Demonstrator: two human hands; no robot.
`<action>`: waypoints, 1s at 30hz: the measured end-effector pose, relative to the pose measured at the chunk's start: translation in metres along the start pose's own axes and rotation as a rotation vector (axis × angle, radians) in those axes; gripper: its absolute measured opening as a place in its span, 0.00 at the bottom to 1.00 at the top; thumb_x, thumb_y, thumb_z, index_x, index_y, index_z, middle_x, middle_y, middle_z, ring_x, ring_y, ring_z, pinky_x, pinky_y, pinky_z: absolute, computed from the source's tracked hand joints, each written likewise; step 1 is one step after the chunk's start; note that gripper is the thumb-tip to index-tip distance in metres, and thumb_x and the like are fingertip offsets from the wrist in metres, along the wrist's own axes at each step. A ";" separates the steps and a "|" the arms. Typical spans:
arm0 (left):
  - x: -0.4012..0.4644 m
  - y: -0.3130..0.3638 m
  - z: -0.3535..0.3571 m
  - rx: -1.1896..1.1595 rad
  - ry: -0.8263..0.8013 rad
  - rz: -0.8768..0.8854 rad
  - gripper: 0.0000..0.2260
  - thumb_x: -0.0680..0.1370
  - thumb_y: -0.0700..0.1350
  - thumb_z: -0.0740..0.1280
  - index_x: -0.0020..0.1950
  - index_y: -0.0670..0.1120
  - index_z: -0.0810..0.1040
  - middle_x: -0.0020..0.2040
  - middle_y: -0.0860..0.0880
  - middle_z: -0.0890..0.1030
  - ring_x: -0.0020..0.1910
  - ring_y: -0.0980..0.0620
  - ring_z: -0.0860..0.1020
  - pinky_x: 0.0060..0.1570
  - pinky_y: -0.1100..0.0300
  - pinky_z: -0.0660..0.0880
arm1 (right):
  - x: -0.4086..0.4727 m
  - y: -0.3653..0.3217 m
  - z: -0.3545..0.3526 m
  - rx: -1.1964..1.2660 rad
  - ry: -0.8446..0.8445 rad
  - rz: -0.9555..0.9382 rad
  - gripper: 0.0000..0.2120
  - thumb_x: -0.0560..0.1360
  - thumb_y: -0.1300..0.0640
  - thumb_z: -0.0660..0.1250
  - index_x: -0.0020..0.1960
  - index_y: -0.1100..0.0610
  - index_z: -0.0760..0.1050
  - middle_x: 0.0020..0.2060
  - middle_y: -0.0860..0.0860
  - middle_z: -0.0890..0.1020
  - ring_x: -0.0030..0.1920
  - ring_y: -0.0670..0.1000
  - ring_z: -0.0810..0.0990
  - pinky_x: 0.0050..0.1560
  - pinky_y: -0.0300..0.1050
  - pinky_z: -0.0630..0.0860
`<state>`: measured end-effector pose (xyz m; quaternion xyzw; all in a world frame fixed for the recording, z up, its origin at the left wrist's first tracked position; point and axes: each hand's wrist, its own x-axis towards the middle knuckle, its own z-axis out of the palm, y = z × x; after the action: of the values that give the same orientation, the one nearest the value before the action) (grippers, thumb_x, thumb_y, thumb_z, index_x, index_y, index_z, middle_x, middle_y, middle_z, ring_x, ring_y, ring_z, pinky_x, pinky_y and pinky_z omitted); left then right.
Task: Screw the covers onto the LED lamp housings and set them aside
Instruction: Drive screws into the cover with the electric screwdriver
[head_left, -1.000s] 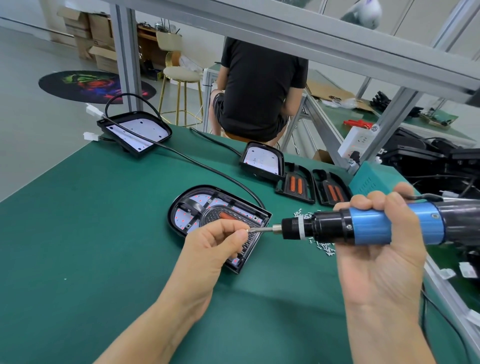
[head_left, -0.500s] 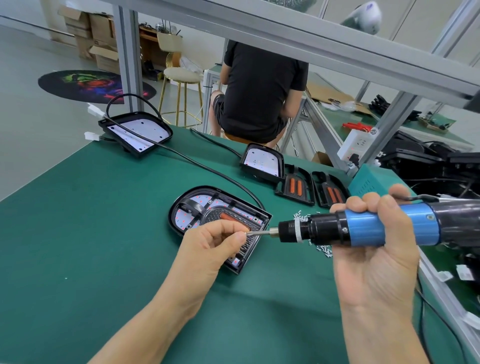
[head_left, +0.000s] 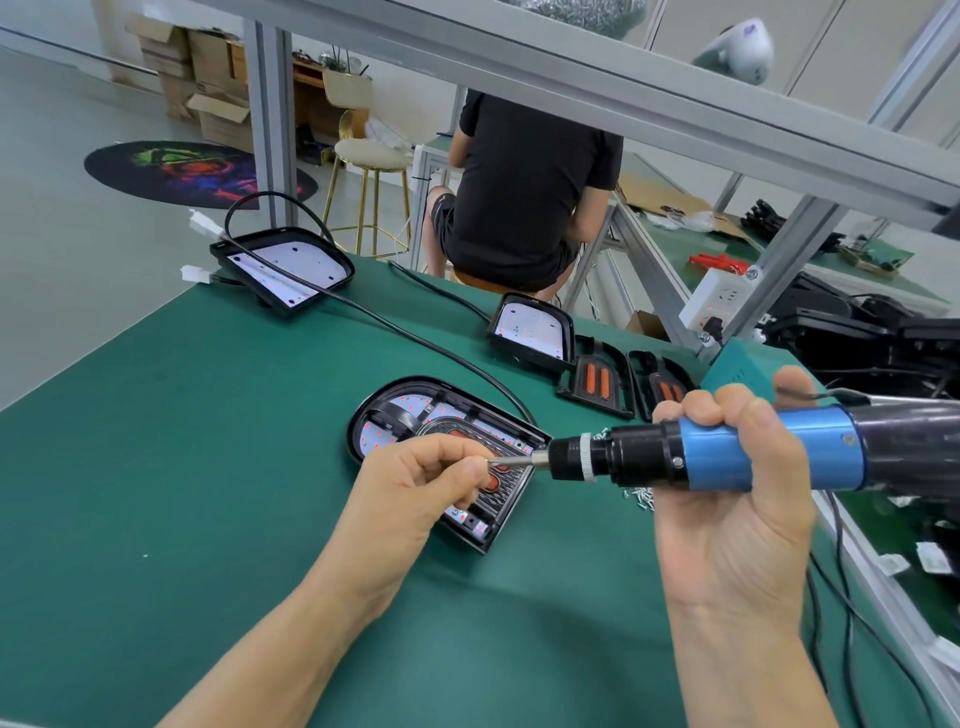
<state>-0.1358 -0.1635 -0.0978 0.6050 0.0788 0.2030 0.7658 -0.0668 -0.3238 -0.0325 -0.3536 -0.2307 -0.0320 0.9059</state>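
Note:
A black LED lamp housing (head_left: 400, 415) with its cover laid on it rests on the green table (head_left: 182, 467) at the centre. My right hand (head_left: 727, 499) grips a blue and black electric screwdriver (head_left: 717, 454), held level above the table and pointing left. My left hand (head_left: 421, 483) pinches a small screw at the tip of the screwdriver bit (head_left: 511, 460), just over the housing's near right part. The screw itself is mostly hidden by my fingertips. A heap of loose screws (head_left: 641, 493) lies under the screwdriver.
Two more lamp housings (head_left: 285, 270) (head_left: 530, 330) with black cables lie further back, and two loose covers (head_left: 597, 379) beside them. A green box (head_left: 737, 364) stands at the right edge. A person in black sits behind the table. Black parts pile up at the right.
The screwdriver and my left hand have shifted slightly left and down together, staying joined at the bit tip. The housing has not moved.

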 end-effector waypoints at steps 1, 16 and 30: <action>0.001 0.000 -0.001 0.009 0.002 0.003 0.05 0.74 0.34 0.68 0.41 0.41 0.82 0.35 0.45 0.80 0.32 0.55 0.73 0.38 0.67 0.74 | 0.000 0.001 0.000 -0.007 -0.001 -0.001 0.13 0.74 0.64 0.60 0.53 0.47 0.71 0.34 0.44 0.74 0.37 0.45 0.75 0.51 0.42 0.75; -0.002 -0.009 -0.054 0.860 -0.093 0.263 0.21 0.65 0.45 0.71 0.57 0.57 0.79 0.57 0.65 0.74 0.62 0.64 0.67 0.65 0.68 0.55 | 0.001 0.010 -0.007 -0.146 -0.063 0.111 0.14 0.72 0.63 0.65 0.53 0.48 0.72 0.34 0.46 0.75 0.35 0.47 0.77 0.47 0.42 0.76; 0.007 -0.016 -0.044 1.418 -0.203 0.630 0.12 0.62 0.36 0.78 0.38 0.50 0.81 0.46 0.49 0.79 0.47 0.47 0.79 0.58 0.51 0.62 | 0.000 0.024 -0.001 -0.346 -0.118 0.142 0.17 0.68 0.64 0.68 0.53 0.50 0.70 0.32 0.46 0.76 0.38 0.50 0.75 0.48 0.45 0.73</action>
<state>-0.1417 -0.1243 -0.1234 0.9593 -0.0562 0.2556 0.1060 -0.0611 -0.3063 -0.0481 -0.5209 -0.2492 0.0136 0.8164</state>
